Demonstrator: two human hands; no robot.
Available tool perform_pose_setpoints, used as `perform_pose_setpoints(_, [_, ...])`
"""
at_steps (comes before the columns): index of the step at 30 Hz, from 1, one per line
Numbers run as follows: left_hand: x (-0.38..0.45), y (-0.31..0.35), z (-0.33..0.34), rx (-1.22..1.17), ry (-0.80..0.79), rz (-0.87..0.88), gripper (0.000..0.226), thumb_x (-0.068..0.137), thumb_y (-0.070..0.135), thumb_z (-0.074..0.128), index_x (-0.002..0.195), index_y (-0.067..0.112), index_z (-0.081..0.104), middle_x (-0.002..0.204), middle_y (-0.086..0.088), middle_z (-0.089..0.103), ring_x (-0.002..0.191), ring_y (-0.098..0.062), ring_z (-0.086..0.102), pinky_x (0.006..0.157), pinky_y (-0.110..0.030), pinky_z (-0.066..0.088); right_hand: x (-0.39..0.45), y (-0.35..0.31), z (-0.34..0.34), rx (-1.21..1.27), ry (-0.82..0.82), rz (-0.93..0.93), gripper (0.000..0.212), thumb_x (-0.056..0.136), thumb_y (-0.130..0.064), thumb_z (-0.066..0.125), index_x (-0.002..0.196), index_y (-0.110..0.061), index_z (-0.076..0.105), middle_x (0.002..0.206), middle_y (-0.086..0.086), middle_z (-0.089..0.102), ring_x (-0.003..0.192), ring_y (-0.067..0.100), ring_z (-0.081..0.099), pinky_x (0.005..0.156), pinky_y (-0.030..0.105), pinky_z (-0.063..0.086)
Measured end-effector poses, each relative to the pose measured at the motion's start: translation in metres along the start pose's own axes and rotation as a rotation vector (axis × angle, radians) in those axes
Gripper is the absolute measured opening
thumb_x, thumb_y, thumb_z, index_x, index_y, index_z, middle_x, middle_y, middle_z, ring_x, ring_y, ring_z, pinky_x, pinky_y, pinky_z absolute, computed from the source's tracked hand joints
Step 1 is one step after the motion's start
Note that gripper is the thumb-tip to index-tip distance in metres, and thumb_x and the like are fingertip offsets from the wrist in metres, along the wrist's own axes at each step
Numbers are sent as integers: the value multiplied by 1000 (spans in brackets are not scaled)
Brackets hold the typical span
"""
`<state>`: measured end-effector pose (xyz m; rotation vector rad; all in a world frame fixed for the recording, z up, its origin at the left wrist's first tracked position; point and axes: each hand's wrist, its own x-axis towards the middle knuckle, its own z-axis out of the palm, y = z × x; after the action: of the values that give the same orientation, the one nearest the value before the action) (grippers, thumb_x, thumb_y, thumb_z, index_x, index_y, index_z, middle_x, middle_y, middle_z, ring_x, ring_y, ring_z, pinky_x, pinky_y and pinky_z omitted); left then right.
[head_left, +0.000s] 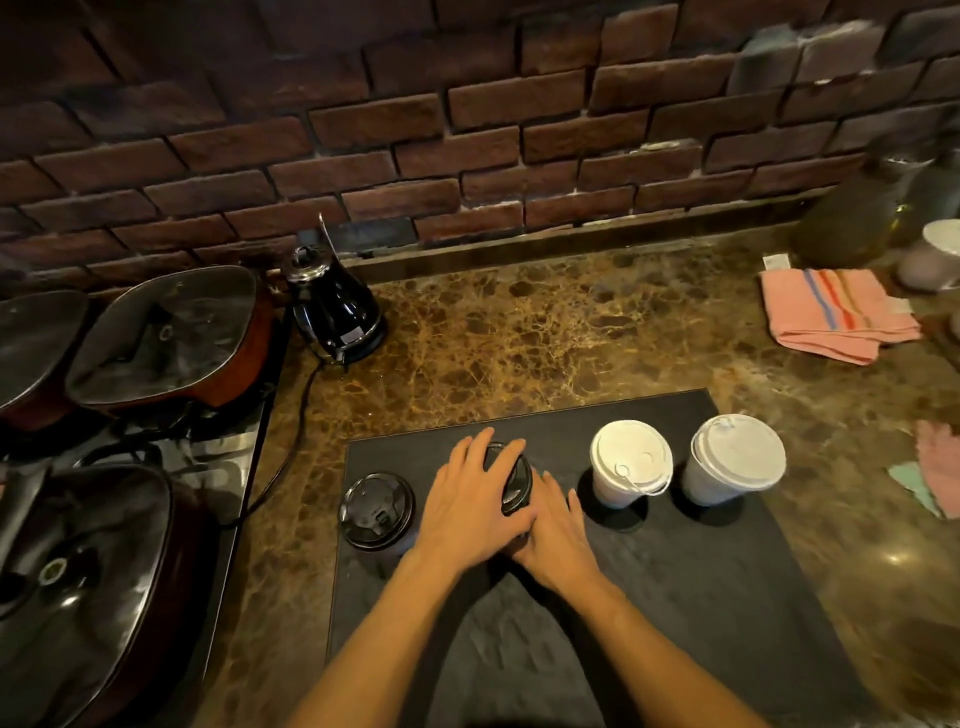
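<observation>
Four lidded paper cups stand in a row on a dark mat (675, 597). The leftmost cup (376, 512) has a black lid. The two cups on the right (630, 460) (737, 457) have white lids. My left hand (467, 499) lies spread on top of the black lid (514, 486) of the second cup, pressing on it with the thumb at the lid's near edge. My right hand (558, 535) holds that cup's right side, with its thumb hidden under my left hand. The cup's body is mostly hidden by both hands.
A black electric kettle (335, 306) with its cord stands at the back left by the brick wall. Lidded pans (166, 338) (78, 571) fill the stove on the left. A folded pink cloth (831, 312) lies at the back right, jars behind it. Brown marble counter (519, 322) surrounds the mat.
</observation>
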<state>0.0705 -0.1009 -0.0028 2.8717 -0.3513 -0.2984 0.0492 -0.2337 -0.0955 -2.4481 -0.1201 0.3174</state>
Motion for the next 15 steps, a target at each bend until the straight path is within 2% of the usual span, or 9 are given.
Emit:
perform_pose_setpoints(3, [2, 1, 4, -50, 10, -8, 78, 84, 55, 60, 151, 38, 23, 159, -1, 20, 143, -26, 23, 106, -41, 42, 8, 1, 4, 131, -23, 57, 89, 82, -57, 55, 155, -34, 9, 162, -7, 22, 152, 16, 7, 120, 45, -4])
perform_pose_setpoints(9, [4, -1, 10, -84, 45, -19, 74, 83, 50, 62, 147, 37, 28, 151, 2, 27, 131, -26, 35, 98, -38, 48, 11, 1, 7, 202, 33, 83, 71, 79, -45, 61, 144, -36, 34, 148, -9, 45, 146, 12, 26, 120, 44, 3])
perform_pose_setpoints(11, [3, -3, 6, -147, 57, -55, 73, 82, 49, 61, 147, 38, 30, 148, 3, 29, 128, -26, 36, 98, -38, 46, 11, -4, -1, 268, 29, 86, 64, 75, -49, 66, 134, -41, 41, 137, -13, 53, 136, 9, 41, 119, 43, 21])
perform_pose_setpoints(13, [3, -4, -4, -221, 82, -90, 71, 81, 46, 61, 146, 38, 33, 145, 4, 31, 125, -26, 37, 98, -38, 45, 7, -13, -15, 432, 23, 88, 58, 73, -42, 74, 122, -48, 44, 124, -18, 59, 119, 3, 54, 100, 28, 44])
perform_pose_setpoints(14, [3, -5, -11, -254, 108, -97, 71, 80, 45, 62, 145, 38, 35, 143, 4, 34, 124, -26, 38, 98, -38, 44, 4, -19, -22, 529, 11, 75, 57, 74, -35, 77, 118, -51, 45, 119, -21, 60, 112, -3, 58, 89, 21, 48])
perform_pose_setpoints(15, [2, -5, -20, -288, 140, -98, 71, 78, 43, 64, 144, 39, 37, 139, 5, 36, 123, -25, 40, 98, -38, 44, 0, -24, -29, 609, 10, 56, 59, 74, -30, 79, 116, -53, 45, 117, -22, 60, 108, -5, 59, 84, 20, 49])
